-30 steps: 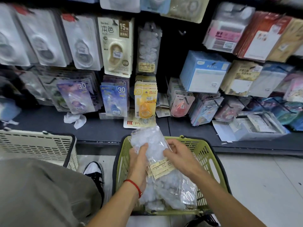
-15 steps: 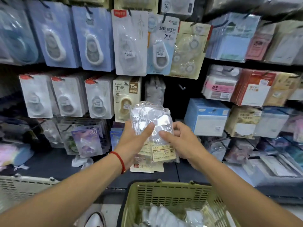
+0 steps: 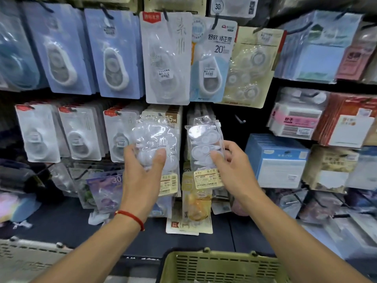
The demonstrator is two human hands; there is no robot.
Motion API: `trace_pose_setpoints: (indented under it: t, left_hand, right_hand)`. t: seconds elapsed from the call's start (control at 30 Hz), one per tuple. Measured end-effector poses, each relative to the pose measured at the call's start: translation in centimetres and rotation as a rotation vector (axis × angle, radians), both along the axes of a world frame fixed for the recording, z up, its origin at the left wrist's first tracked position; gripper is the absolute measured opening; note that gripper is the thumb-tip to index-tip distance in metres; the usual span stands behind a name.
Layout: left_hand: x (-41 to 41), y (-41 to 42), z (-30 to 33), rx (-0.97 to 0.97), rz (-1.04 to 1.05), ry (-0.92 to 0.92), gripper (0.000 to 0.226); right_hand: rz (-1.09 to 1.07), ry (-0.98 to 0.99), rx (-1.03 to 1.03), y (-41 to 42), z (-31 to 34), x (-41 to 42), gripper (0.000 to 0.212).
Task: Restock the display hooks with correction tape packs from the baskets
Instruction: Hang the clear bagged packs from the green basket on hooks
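A single wide-angle view came from the person's head, facing forward and slightly down at the display wall (image 3: 114, 54), close enough that hanging packs filled the frame from edge to edge. Both forearms reached up into it from the bottom corners, the left hand (image 3: 140, 172) and right hand (image 3: 228, 170) near the centre. The rim of a green basket (image 3: 220, 260) sat at the bottom edge. Lines bowed toward the edges.

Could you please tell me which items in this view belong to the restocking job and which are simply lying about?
Part of the job:
- clear plastic refill pack in the left hand
- clear plastic refill pack in the right hand
- green slotted plastic basket
- bare metal display hook

Lying about:
- blue boxed notes
- crumpled white wrapper on the shelf
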State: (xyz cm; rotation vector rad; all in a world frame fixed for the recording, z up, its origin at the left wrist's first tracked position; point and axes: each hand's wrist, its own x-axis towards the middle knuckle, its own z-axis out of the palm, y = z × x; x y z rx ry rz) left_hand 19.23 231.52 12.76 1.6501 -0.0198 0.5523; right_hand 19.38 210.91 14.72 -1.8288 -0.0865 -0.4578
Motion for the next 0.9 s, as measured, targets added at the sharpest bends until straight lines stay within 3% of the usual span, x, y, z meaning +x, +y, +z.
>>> trace_pose_setpoints:
  t: [0.33,0.4,0.47,0.53,0.6,0.67,0.83,0.9]
  left_hand:
    - [0.2,0.1,0.2,-0.041,-0.006,-0.001,0.064]
    - [0.2,0.3,0.2,-0.04,-0.008,0.009,0.061]
    - [0.2,0.3,0.1,-0.043,-0.026,0.03,0.061]
    - [0.2,0.1,0.0,-0.041,-0.07,0.071,0.066]
    - [-0.2,-0.4,-0.2,-0.04,-0.115,0.094,0.063]
    - [-0.5,-1.0,-0.4,-0.04,-0.15,0.103,0.047]
    - [-0.9,-1.8,-0.1,-0.111,-0.207,0.097,0.046]
    - [-0.7,-1.7,-0.2,-0.131,-0.213,0.117,0.031]
  right_hand:
    - [-0.05,-0.022,0.107,0.5,0.2,-0.4,0.014]
    - [-0.099,0.037,-0.019,0.3,0.1,-0.4,0.03]
    - [-0.202,0.067,-0.287,0.2,-0.3,-0.8,0.051]
    - [-0.153,0.027,-0.35,0.5,-0.7,-1.5,0.043]
    - [0.033,0.066,-0.259,1.3,-1.2,-2.4,0.027]
    - [0.166,0.099,-0.204,2.1,-1.8,-3.1,0.032]
    - [0.169,0.126,0.0,2.4,-2.4,-3.6,0.021]
    - [0.17,0.146,0.131,2.3,-2.1,-3.6,0.018]
